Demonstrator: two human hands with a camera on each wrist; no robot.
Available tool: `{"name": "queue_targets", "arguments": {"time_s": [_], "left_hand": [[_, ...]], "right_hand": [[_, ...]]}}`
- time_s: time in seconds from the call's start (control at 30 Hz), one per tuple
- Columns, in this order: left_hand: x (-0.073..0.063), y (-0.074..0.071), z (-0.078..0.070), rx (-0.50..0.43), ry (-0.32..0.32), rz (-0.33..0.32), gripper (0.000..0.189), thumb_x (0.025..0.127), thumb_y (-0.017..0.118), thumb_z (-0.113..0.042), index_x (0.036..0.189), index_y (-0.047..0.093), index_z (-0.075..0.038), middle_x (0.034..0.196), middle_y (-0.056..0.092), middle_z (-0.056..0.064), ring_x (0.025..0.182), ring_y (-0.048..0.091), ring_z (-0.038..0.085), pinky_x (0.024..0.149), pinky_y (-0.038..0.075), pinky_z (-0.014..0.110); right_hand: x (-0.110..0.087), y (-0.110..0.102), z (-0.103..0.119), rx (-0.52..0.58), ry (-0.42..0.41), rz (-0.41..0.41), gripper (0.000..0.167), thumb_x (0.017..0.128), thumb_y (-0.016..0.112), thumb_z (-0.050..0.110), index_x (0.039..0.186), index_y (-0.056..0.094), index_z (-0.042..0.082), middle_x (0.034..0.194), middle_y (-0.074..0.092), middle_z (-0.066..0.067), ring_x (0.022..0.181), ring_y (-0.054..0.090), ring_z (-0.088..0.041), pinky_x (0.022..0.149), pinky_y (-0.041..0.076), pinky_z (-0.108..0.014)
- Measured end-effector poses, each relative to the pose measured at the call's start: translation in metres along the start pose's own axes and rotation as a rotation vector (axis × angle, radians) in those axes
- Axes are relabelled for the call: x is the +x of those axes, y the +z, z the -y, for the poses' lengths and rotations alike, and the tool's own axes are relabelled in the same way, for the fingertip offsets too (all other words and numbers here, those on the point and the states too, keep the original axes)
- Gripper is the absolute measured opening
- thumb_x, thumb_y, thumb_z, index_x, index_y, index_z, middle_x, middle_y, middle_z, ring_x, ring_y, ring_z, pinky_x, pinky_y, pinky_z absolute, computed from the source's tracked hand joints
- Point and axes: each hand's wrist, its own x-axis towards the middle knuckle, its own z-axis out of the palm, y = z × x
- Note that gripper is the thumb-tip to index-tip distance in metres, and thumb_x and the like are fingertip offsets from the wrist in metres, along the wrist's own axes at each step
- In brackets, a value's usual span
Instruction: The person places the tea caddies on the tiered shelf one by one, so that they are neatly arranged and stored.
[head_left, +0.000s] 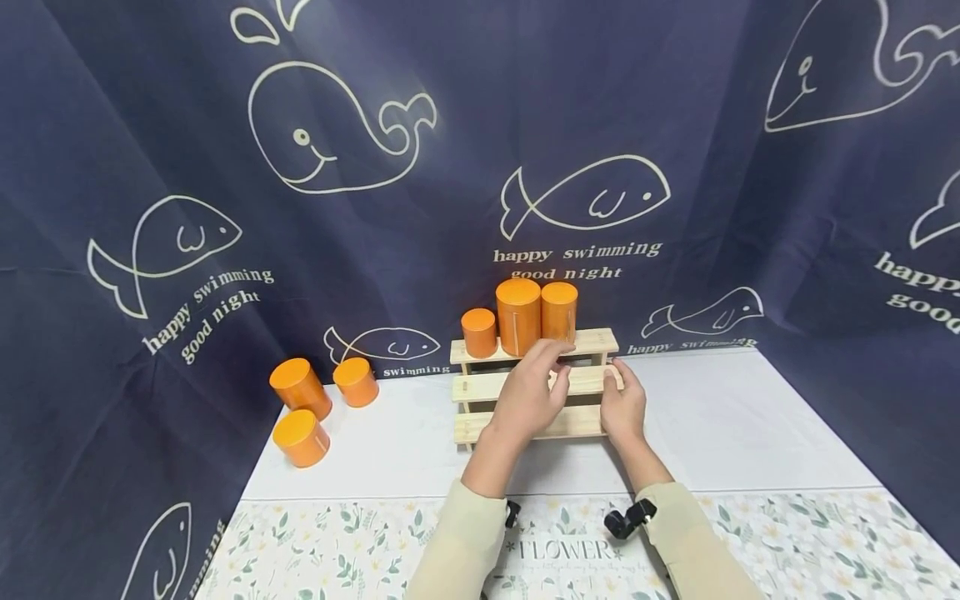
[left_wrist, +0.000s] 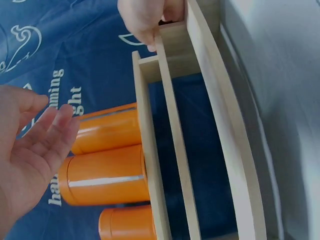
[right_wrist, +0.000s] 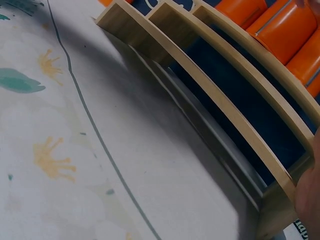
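Observation:
A three-step wooden rack (head_left: pixel 472 427) stands on the table near the dark cloth. On its top step are a small orange canister (head_left: pixel 480 335), a large orange canister (head_left: pixel 519 317) and a medium orange canister (head_left: pixel 560 308), side by side and upright. My left hand (head_left: pixel 527 396) is raised before the medium canister, fingers loosely bent; in the left wrist view it holds nothing and stays apart from the canisters. With the right hand (head_left: pixel 624 407) I grip the rack's right end at the middle step; in the right wrist view only part of that hand shows.
To the left on the white table (head_left: pixel 390 450) stand three more orange canisters: one at the back (head_left: pixel 300 388), one beside it (head_left: pixel 356 382) and one in front (head_left: pixel 301 437). A dark blue cloth (head_left: pixel 420 250) closes off the back. A floral mat (head_left: pixel 337 550) covers the front.

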Motion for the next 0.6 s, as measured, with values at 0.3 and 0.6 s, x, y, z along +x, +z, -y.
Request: {"name": "queue_targets", "arguments": {"time_s": [0.3,0.6], "left_hand": [[-0.016,-0.03,0.003,-0.024,-0.041,-0.059,0.021,0.101,0.067,-0.011,0.121,0.073,-0.012,0.115,0.075,0.0,0.099,0.073,0.012,0.087,0.061,0.029],[-0.029,-0.064,0.014,-0.037,-0.103,-0.146,0.018,0.1,0.069,-0.012,0.117,0.075,-0.011,0.111,0.076,0.001,0.098,0.074,0.015,0.09,0.062,0.033]], "right_hand": [[0.0,-0.001,0.002,-0.018,0.006,0.013,0.052,0.114,0.037,0.023,0.161,0.036,0.0,0.165,0.041,-0.026,0.159,0.033,-0.041,0.131,0.028,-0.053],[0.0,-0.001,0.0,-0.019,0.009,0.018,0.052,0.114,0.037,0.024,0.162,0.037,0.002,0.167,0.04,-0.024,0.16,0.032,-0.04,0.132,0.027,-0.053]]}}
